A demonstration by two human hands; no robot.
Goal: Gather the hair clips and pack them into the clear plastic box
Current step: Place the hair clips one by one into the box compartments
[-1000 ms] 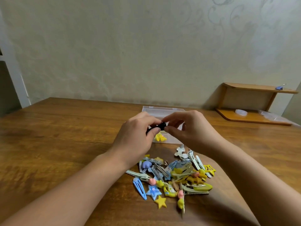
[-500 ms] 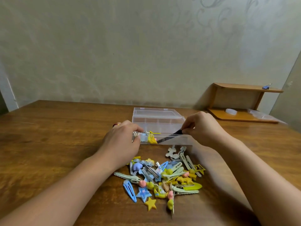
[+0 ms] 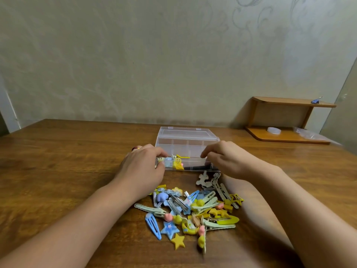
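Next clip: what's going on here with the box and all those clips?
A person is packing hair clips into a clear plastic box on a wooden table. The left hand grips the box's left end; the right hand hovers at its right end, holding nothing. A black clip and some yellow ones lie inside. A pile of clips waits in front.

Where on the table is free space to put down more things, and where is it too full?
Bare wooden table lies left of the left hand, and also right of the right hand, toward the small shelf. It is crowded in the middle: the pile of hair clips lies just in front of the clear plastic box, between both forearms.
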